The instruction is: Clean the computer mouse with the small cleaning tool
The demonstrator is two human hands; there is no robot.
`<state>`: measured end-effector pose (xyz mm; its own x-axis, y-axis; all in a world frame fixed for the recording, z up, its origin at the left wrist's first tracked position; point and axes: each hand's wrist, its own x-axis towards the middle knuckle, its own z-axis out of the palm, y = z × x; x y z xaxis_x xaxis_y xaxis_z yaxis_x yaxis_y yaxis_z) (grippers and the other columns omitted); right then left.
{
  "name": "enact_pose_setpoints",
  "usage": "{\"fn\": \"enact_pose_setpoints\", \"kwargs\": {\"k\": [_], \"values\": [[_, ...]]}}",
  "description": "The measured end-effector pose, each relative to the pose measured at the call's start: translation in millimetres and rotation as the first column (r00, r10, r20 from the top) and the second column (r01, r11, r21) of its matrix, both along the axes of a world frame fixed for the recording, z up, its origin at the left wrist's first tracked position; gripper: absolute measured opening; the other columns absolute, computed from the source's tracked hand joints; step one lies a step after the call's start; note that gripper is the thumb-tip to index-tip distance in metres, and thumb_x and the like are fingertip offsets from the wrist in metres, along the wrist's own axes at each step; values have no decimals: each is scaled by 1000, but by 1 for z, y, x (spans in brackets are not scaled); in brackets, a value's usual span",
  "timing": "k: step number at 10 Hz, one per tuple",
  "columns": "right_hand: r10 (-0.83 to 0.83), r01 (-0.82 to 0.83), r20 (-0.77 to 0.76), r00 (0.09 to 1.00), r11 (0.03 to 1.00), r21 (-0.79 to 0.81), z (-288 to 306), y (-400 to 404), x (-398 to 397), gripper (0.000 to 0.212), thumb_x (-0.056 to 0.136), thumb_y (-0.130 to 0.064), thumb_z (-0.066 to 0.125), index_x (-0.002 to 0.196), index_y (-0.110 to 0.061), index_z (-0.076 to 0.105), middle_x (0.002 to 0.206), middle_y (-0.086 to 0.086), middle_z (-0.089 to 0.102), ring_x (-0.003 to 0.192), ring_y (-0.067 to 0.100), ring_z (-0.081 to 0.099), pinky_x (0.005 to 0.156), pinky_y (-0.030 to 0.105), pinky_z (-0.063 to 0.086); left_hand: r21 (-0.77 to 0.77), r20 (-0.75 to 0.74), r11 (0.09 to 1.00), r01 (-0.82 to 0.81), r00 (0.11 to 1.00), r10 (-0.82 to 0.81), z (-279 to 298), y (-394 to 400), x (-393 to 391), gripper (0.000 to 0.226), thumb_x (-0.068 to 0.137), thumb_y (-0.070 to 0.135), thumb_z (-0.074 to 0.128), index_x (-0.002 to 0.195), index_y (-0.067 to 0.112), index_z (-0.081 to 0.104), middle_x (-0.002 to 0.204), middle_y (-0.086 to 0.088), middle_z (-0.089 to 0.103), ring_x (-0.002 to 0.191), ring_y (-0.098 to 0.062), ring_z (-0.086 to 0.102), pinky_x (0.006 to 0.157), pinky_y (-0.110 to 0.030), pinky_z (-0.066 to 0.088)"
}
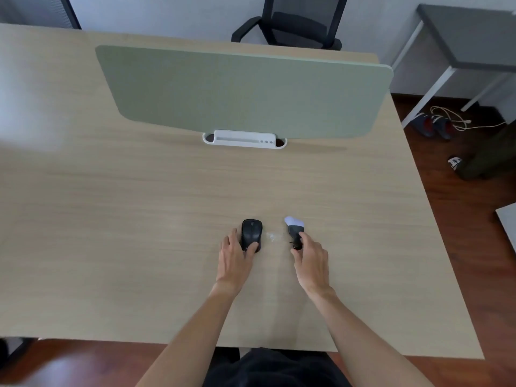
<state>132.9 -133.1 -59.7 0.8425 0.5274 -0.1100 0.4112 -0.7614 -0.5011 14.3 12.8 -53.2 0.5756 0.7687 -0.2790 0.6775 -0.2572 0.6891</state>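
A black computer mouse (251,231) lies on the wooden desk (139,219), its wheel end pointing away from me. My left hand (234,256) grips its near end, thumb on the right side and fingers on the left. To its right is the small cleaning tool (294,229), a dark handle with a white brush head pointing away. My right hand (311,261) holds the tool's near end between thumb and fingers. A small patch of pale dust (272,236) lies on the desk between mouse and tool.
A green divider panel (243,90) stands across the desk's middle, with a white tray (244,138) at its foot. A black office chair (290,23) is behind the desk. Right of the desk are a grey side table (469,37), shoes and a cable on the floor.
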Motion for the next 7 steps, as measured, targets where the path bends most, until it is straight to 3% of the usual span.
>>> {"fn": "enact_pose_setpoints", "kwargs": {"k": [1,2,3,4,5,6,7], "values": [[-17,17,11,1000,999,-33,-5,-3,-4,26,89,-10,66,114,-8,59,95,7,66,92,31,58,85,38,41,219,-84,967,133,990,-117,-11,-9,-24,42,93,32,37,128,9,43,125,-8,52,110,-28,47,98,-41,43],[4,-2,59,998,1000,-28,-14,-9,-4,24,83,-7,71,105,-8,61,90,6,66,86,33,59,78,40,41,318,-221,897,308,944,-246,-25,-22,-49,59,93,36,39,144,6,33,149,-9,37,138,-30,34,113,-41,37],[37,-35,66,997,999,-31,-17,-11,-1,28,82,-12,74,108,-8,63,96,8,68,93,33,61,81,42,41,355,-331,829,432,888,-321,-33,-34,-60,68,92,42,28,150,6,21,159,-11,21,147,-32,18,120,-40,18],[23,-25,55,998,999,42,-12,-15,-1,29,84,-22,74,107,-8,64,100,5,70,99,30,61,86,40,39,364,-373,811,458,869,-324,-38,-40,-61,67,93,38,22,151,4,14,160,-13,14,149,-29,13,123,-39,4],[-10,4,31,999,980,199,14,-24,-6,25,89,-28,69,106,-11,65,102,0,70,101,26,62,89,36,37,376,-413,804,461,860,-300,-40,-47,-60,66,93,34,25,150,1,20,158,-15,20,147,-30,20,118,-43,8],[-59,67,-32,998,892,448,55,-47,-3,25,88,-29,65,107,-12,67,101,-7,66,98,20,62,89,36,47,411,-410,787,461,864,-292,-49,-46,-61,65,92,33,26,150,2,20,159,-13,19,148,-27,17,119,-40,4],[-183,182,-67,981,739,649,119,-86,0,27,88,-33,63,107,-15,68,98,-8,68,93,10,63,83,26,49,435,-410,784,443,873,-265,-54,-47,-61,65,93,34,25,150,3,18,160,-12,16,149,-27,15,120,-40,5]]}}
